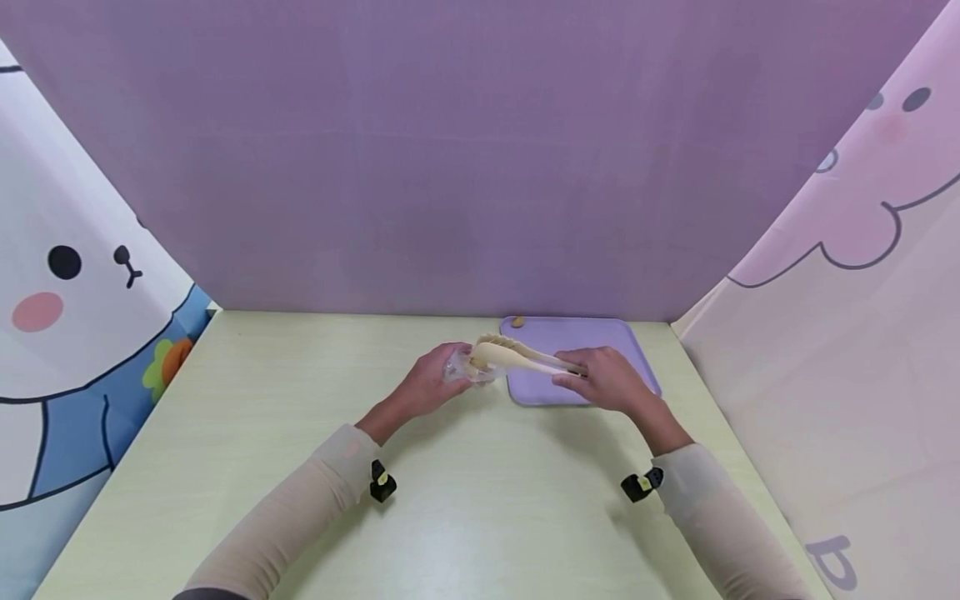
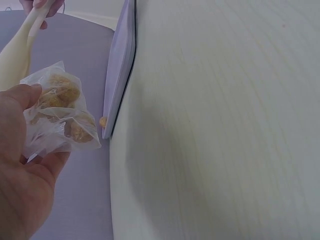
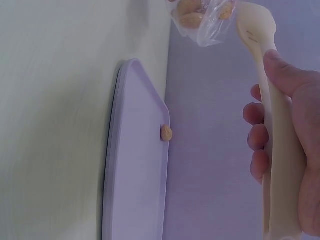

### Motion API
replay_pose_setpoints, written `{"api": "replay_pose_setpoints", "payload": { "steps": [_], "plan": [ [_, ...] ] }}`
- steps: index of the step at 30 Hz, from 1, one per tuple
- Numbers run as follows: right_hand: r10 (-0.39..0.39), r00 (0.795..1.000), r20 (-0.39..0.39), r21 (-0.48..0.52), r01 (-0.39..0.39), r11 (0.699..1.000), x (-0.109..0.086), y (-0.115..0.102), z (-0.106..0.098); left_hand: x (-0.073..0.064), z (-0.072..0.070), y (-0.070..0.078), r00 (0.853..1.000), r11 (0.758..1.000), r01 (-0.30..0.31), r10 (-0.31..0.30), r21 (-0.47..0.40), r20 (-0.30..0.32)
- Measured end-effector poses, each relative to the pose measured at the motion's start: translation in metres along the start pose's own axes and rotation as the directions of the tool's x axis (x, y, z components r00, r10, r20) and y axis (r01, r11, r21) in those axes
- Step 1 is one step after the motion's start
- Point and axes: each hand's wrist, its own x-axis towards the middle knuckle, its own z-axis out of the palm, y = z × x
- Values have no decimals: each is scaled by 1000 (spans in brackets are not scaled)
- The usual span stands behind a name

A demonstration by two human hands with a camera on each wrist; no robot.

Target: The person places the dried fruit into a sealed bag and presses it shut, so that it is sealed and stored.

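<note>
My left hand [image 1: 431,383] grips a clear plastic bag [image 2: 47,132] that holds several tan, wrinkled lumps resembling walnuts [image 2: 65,92]. Cream-coloured tongs [image 1: 517,358] are in my right hand [image 1: 609,380], the thumb on one arm and the fingers curled round the other. The tong heads [image 3: 257,22] lie right at the bag's mouth, close together; whether a nut is between them is hidden. Both hands are raised above the table, the right one over the purple tray [image 1: 547,392]. A single walnut-like nut [image 3: 166,133] sits at the tray's far left corner.
The tray lies on a pale wood-grain table [image 1: 465,517], near its back edge. A purple panel [image 1: 450,167] rises behind. Printed cloth walls stand at the left [image 1: 90,333] and right [image 1: 840,350].
</note>
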Motion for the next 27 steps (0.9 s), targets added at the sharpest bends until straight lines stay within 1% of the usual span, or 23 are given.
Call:
{"api": "replay_pose_setpoints", "payload": {
  "steps": [6, 16, 18, 23, 25, 27],
  "plan": [
    [13, 999, -47, -29, -14, 999, 2, 4, -1, -1, 0, 1, 1000, 1000, -4, 4, 4, 1],
    [87, 990, -112, -107, -99, 989, 6, 20, -1, 0, -2, 2, 1000, 1000, 4, -4, 4, 8],
    [112, 987, -116, -111, -125, 986, 7, 24, 0, 0, -2, 2, 1000, 1000, 2, -2, 7, 9],
    [216, 971, -99, -79, -224, 971, 10, 35, 3, 0, -2, 2, 1000, 1000, 5, -5, 2, 7],
    [231, 968, -103, -78, -239, 968, 11, 39, 5, 0, -2, 1, 1000, 1000, 9, -9, -2, 5],
    [225, 968, -112, -93, -235, 967, 13, 43, 9, 0, -2, 1, 1000, 1000, 7, -7, -2, 5]
  ]
}}
